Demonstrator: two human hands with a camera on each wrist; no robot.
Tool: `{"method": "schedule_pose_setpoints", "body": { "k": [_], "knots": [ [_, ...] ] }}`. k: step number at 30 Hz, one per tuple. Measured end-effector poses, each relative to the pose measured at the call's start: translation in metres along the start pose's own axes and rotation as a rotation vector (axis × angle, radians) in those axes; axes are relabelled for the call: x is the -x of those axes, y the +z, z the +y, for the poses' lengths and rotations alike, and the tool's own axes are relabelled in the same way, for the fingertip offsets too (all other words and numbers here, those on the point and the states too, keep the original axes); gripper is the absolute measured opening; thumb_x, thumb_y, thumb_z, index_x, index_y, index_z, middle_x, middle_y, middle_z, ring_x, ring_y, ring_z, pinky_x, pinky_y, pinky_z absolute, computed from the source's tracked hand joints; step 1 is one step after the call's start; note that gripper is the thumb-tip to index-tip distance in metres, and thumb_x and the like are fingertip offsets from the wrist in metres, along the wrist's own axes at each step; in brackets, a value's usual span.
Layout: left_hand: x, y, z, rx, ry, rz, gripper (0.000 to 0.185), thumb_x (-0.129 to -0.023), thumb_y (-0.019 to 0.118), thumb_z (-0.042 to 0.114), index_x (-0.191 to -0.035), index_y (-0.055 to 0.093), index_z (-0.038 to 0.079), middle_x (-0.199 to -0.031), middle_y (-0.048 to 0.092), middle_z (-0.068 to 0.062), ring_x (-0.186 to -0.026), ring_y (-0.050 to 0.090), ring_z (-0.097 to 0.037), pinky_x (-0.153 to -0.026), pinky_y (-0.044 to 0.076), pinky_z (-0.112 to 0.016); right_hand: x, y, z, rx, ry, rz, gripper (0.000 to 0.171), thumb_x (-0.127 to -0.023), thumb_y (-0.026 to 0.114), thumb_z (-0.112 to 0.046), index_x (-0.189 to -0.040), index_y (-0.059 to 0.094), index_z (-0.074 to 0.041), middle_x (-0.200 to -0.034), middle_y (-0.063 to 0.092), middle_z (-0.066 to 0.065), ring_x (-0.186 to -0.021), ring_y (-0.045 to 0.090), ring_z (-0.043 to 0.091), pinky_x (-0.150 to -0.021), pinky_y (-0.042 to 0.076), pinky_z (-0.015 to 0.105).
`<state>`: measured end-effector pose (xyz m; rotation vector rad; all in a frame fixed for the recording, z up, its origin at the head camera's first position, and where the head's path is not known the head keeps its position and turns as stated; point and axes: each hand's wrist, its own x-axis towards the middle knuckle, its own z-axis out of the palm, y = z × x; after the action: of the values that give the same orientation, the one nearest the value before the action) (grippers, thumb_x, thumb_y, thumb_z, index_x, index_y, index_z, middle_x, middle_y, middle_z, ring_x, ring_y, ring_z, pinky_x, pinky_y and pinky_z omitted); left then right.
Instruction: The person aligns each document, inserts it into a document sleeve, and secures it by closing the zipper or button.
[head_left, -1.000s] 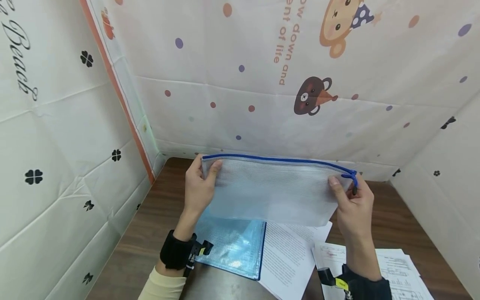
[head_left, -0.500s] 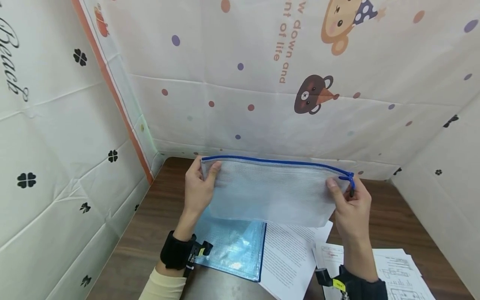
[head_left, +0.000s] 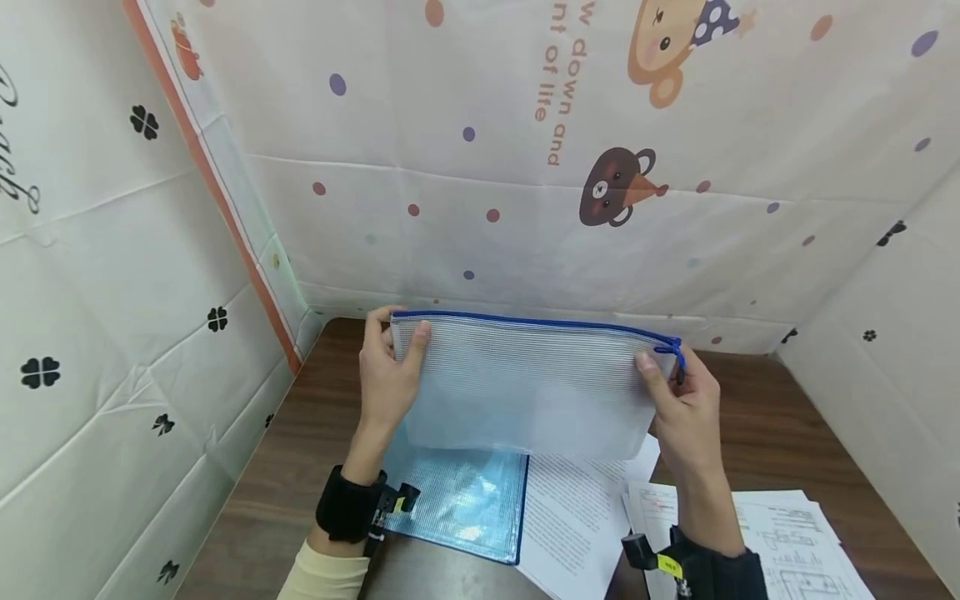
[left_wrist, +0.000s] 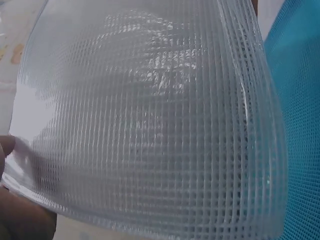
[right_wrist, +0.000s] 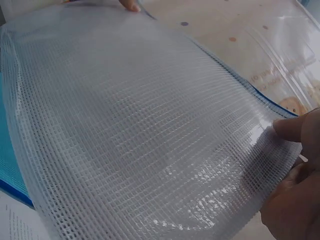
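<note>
- Both hands hold a clear mesh zipper pouch (head_left: 525,383) up above the wooden table (head_left: 300,450) in the head view: the left hand (head_left: 386,379) pinches its left end, thumb on the near face and fingers curled behind, and the right hand (head_left: 682,408) pinches its right end just below the blue zipper pull (head_left: 675,354).
- Head view, further: the pouch hangs level, its blue zipper edge (head_left: 525,321) uppermost and reaching the pull at the right end. Under it on the table lie a blue mesh pouch (head_left: 465,500) and printed sheets of paper (head_left: 577,517), the sheets partly overlapped by the blue pouch. Patterned white cloth walls (head_left: 525,167) stand around the table.
- Left wrist view: the clear mesh pouch (left_wrist: 150,125) fills nearly the whole picture; part of the left hand (left_wrist: 20,220) shows at the lower left corner against its edge, and the blue mesh pouch (left_wrist: 300,100) shows at the right.
- Right wrist view: the right hand's thumb (right_wrist: 295,125) presses on the clear mesh pouch (right_wrist: 140,125) near its zipper edge, with the fingers curled behind. A fingertip (right_wrist: 131,5) of the left hand shows at the far end.
</note>
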<state>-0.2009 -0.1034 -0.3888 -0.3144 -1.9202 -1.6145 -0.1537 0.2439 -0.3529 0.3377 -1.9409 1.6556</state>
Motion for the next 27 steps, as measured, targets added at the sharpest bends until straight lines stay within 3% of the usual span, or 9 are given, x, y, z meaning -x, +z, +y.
{"method": "schedule_pose_setpoints", "body": {
  "k": [4, 6, 8, 11, 14, 17, 19, 22, 27],
  "knots": [
    [0.000, 0.001, -0.002, -0.129, -0.004, 0.038, 0.068, -0.102, 0.073, 0.034, -0.158, 0.039, 0.015, -0.129, 0.069, -0.008, -0.102, 0.069, -0.024, -0.083, 0.057, -0.040, 0.000, 0.008, -0.001, -0.002, 0.063, -0.032, 0.024, -0.107, 0.060, -0.003, -0.129, 0.067, 0.006, -0.120, 0.071, 0.006, -0.100, 0.062, 0.020, -0.079, 0.054, 0.020],
    [0.001, 0.003, -0.002, -0.189, 0.012, 0.041, 0.080, -0.099, 0.077, 0.037, -0.163, 0.033, 0.017, -0.160, 0.048, -0.005, -0.144, 0.049, -0.028, -0.109, 0.046, -0.058, 0.002, 0.012, -0.001, -0.015, 0.076, -0.047, 0.024, -0.108, 0.060, -0.005, -0.128, 0.066, 0.006, -0.121, 0.071, 0.008, -0.102, 0.063, 0.021, -0.084, 0.054, 0.021],
    [0.002, 0.006, 0.000, -0.266, 0.058, 0.065, 0.086, -0.095, 0.080, 0.041, -0.165, 0.033, 0.019, -0.171, 0.031, -0.006, -0.160, 0.022, -0.030, -0.119, 0.029, -0.068, 0.004, 0.017, -0.001, -0.022, 0.080, -0.063, 0.023, -0.108, 0.059, -0.006, -0.126, 0.066, 0.007, -0.120, 0.071, 0.009, -0.102, 0.062, 0.021, -0.086, 0.052, 0.023],
    [0.005, 0.015, 0.009, -0.337, 0.238, 0.111, 0.080, -0.093, 0.081, 0.038, -0.159, 0.044, 0.013, -0.172, 0.027, -0.012, -0.162, 0.013, -0.037, -0.119, 0.025, -0.070, 0.008, 0.025, -0.001, -0.010, 0.070, -0.099, 0.023, -0.109, 0.058, -0.006, -0.127, 0.067, 0.005, -0.119, 0.072, 0.010, -0.103, 0.064, 0.021, -0.089, 0.051, 0.024],
    [0.013, 0.035, 0.025, -0.328, 0.508, 0.108, 0.060, -0.093, 0.079, 0.032, -0.142, 0.060, 0.003, -0.155, 0.050, -0.020, -0.151, 0.038, -0.042, -0.118, 0.036, -0.062, 0.011, 0.032, -0.002, 0.026, 0.056, -0.132, 0.020, -0.109, 0.058, -0.006, -0.124, 0.068, 0.002, -0.115, 0.072, 0.008, -0.098, 0.065, 0.019, -0.084, 0.052, 0.024],
    [0.027, 0.057, 0.047, -0.289, 0.703, -0.021, 0.049, -0.092, 0.082, 0.032, -0.128, 0.068, 0.001, -0.128, 0.066, -0.017, -0.124, 0.062, -0.036, -0.106, 0.051, -0.046, 0.016, 0.040, -0.004, 0.042, 0.031, -0.157, 0.015, -0.108, 0.060, -0.005, -0.119, 0.069, 0.000, -0.107, 0.071, 0.006, -0.089, 0.063, 0.017, -0.075, 0.052, 0.025],
    [0.036, 0.069, 0.060, -0.277, 0.720, -0.134, 0.053, -0.090, 0.086, 0.038, -0.128, 0.070, 0.004, -0.121, 0.068, -0.012, -0.114, 0.065, -0.028, -0.096, 0.056, -0.037, 0.019, 0.045, -0.007, 0.060, -0.010, -0.169, 0.010, -0.107, 0.061, -0.004, -0.113, 0.068, 0.000, -0.096, 0.065, 0.005, -0.080, 0.058, 0.015, -0.066, 0.048, 0.025],
    [0.043, 0.080, 0.076, -0.273, 0.643, -0.281, 0.068, -0.083, 0.090, 0.049, -0.133, 0.067, 0.009, -0.122, 0.068, -0.005, -0.115, 0.065, -0.019, -0.094, 0.055, -0.027, 0.024, 0.051, -0.013, 0.106, -0.097, -0.185, 0.006, -0.106, 0.062, -0.001, -0.108, 0.067, -0.002, -0.079, 0.054, 0.001, -0.062, 0.047, 0.012, -0.051, 0.039, 0.026],
    [0.050, 0.089, 0.092, -0.231, 0.567, -0.278, 0.065, -0.089, 0.082, 0.056, -0.129, 0.062, 0.007, -0.119, 0.067, -0.003, -0.111, 0.065, -0.017, -0.093, 0.054, -0.025, 0.031, 0.053, -0.023, 0.231, -0.232, -0.184, 0.019, -0.101, 0.061, 0.008, -0.109, 0.070, -0.007, -0.068, 0.050, -0.006, -0.052, 0.041, 0.007, -0.046, 0.034, 0.022]
  ]
}}
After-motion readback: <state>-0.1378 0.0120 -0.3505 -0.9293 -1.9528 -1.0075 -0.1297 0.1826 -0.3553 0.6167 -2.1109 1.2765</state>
